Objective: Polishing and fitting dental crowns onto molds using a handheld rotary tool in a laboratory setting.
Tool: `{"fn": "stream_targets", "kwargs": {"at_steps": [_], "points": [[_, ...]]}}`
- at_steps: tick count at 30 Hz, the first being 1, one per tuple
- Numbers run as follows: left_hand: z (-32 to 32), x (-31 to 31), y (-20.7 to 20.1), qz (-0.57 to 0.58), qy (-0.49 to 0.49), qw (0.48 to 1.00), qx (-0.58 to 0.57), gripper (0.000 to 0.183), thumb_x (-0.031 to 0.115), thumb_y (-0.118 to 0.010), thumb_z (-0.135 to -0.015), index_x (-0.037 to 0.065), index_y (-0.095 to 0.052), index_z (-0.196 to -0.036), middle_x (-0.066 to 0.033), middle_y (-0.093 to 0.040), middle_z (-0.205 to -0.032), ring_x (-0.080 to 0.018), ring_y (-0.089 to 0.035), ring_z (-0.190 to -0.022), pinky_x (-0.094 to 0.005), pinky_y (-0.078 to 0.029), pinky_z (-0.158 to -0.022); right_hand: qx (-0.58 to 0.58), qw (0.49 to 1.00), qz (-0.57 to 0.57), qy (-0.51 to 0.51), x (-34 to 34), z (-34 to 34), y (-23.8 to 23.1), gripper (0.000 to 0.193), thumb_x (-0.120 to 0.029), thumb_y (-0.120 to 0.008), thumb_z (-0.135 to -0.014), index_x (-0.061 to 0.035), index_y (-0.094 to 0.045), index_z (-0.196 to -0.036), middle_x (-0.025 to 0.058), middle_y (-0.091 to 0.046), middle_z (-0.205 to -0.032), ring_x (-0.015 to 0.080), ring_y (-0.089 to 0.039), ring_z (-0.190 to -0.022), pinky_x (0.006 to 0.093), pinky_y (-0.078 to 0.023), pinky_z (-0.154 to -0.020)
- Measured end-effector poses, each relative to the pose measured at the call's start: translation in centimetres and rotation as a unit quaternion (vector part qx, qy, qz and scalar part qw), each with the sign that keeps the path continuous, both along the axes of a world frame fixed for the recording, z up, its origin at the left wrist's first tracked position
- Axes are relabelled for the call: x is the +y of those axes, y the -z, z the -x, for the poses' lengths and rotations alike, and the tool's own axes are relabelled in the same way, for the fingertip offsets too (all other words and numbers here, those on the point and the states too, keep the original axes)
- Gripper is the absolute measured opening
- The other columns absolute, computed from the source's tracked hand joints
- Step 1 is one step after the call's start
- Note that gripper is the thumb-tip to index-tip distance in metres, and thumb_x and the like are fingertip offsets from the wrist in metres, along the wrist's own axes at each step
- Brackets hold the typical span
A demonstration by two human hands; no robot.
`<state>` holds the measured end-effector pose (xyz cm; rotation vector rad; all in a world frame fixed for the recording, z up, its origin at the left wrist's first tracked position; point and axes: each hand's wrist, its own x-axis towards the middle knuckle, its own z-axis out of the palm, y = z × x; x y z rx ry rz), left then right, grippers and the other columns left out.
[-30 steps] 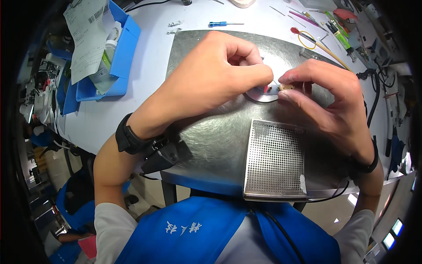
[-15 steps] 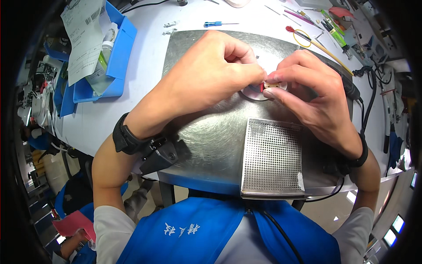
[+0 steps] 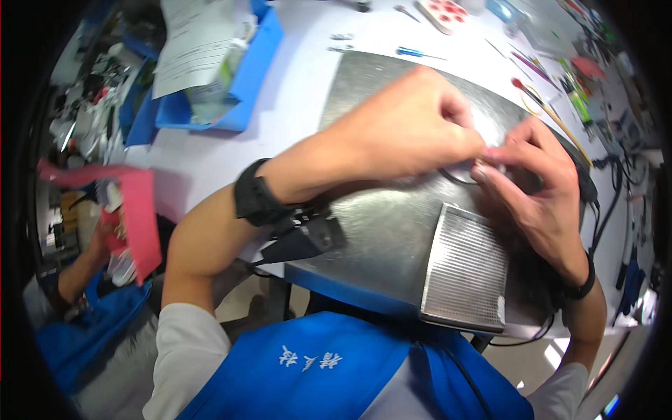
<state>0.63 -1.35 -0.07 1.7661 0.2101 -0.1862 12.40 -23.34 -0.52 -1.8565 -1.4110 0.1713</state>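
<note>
Over the steel plate (image 3: 381,224), my two hands meet with fingertips together. My right hand (image 3: 542,175) is closed, its thumb and fingers pinching a small pale part (image 3: 479,165), which is blurred. From the left, my left hand (image 3: 420,129) reaches in closed, its fingertips against that part; what they grip is hidden behind the hand. Part of a dark-rimmed round piece (image 3: 456,179) shows on the plate just under the fingers. Nearer to me lies a perforated metal tray (image 3: 465,269) at the plate's front edge.
A blue bin (image 3: 259,70) with papers and a bottle stands far left. Beyond the plate are a blue screwdriver (image 3: 413,52) and a white tray with red spots (image 3: 445,14). A wooden-handled brush (image 3: 553,115) lies right. At left, another person's arm (image 3: 80,269) is beside a pink sheet (image 3: 140,217).
The view has swung left, so the bench appears shifted right. My hands stay together at the small part. The other person's pink sheet now shows larger and higher at the left.
</note>
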Motion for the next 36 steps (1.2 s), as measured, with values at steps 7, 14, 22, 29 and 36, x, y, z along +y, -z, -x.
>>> {"fn": "stream_targets", "kwargs": {"at_steps": [7,14,22,29,36], "points": [[-0.4,-0.3,-0.1,-0.046,-0.022,0.998,-0.046,0.02,0.015,-0.074,-0.084,-0.003,-0.076,-0.075,-0.0086,-0.066,-0.061,-0.0124,-0.059,-0.052,-0.0306,-0.046,-0.048,0.021,1.0,0.02,0.01,0.9,1.0,-1.6,0.01,0.005,-0.078,-0.088,0.005,-0.072,-0.097,0.0096,-0.057,-0.086,0.0225,-0.056,-0.082,0.0333,-0.044,-0.074],[0.7,-0.6,-0.5,-0.044,0.013,0.994,-0.099,0.043,0.023,-0.09,-0.076,-0.006,-0.067,-0.097,-0.0183,-0.071,-0.081,-0.0234,-0.069,-0.068,-0.0403,-0.053,-0.058,-0.015,1.0,0.007,-0.02,0.0,2.0,-1.7,0.007,0.007,-0.072,-0.091,0.0076,-0.066,-0.095,0.014,-0.053,-0.086,0.0287,-0.052,-0.082,0.0384,-0.041,-0.076],[1.6,-1.1,2.6,-0.312,0.015,0.899,-0.307,0.077,0.031,-0.1,-0.067,-0.006,-0.062,-0.123,-0.023,-0.06,-0.121,-0.0395,-0.064,-0.118,-0.0462,-0.055,-0.1,-0.034,0.999,0.028,-0.025,0.1,1.9,-2.0,0.009,0.004,-0.068,-0.097,0.0072,-0.071,-0.104,0.0147,-0.052,-0.094,0.0292,-0.055,-0.089,0.0391,-0.044,-0.08],[0.2,0.2,3.4,-0.265,-0.007,0.903,-0.337,0.062,0.048,-0.092,-0.077,-0.008,-0.079,-0.101,-0.023,-0.069,-0.1,-0.0394,-0.071,-0.094,-0.0448,-0.058,-0.088,-0.151,0.986,0.05,-0.04,-1.2,0.6,-2.6,0.057,0.005,-0.074,-0.077,0.0011,-0.065,-0.134,0.0209,-0.056,-0.128,0.0387,-0.06,-0.115,0.0451,-0.05,-0.102],[-0.2,-0.2,3.5,-0.176,-0.027,0.929,-0.325,0.072,0.057,-0.091,-0.08,-0.012,-0.078,-0.096,-0.0276,-0.07,-0.093,-0.0396,-0.071,-0.089,-0.0449,-0.057,-0.083,-0.192,0.98,0.022,-0.039,-0.9,-0.8,-1.2,0.05,0.007,-0.065,-0.082,0.0072,-0.061,-0.131,0.0263,-0.063,-0.12,0.0481,-0.063,-0.111,0.0512,-0.052,-0.099]]}}
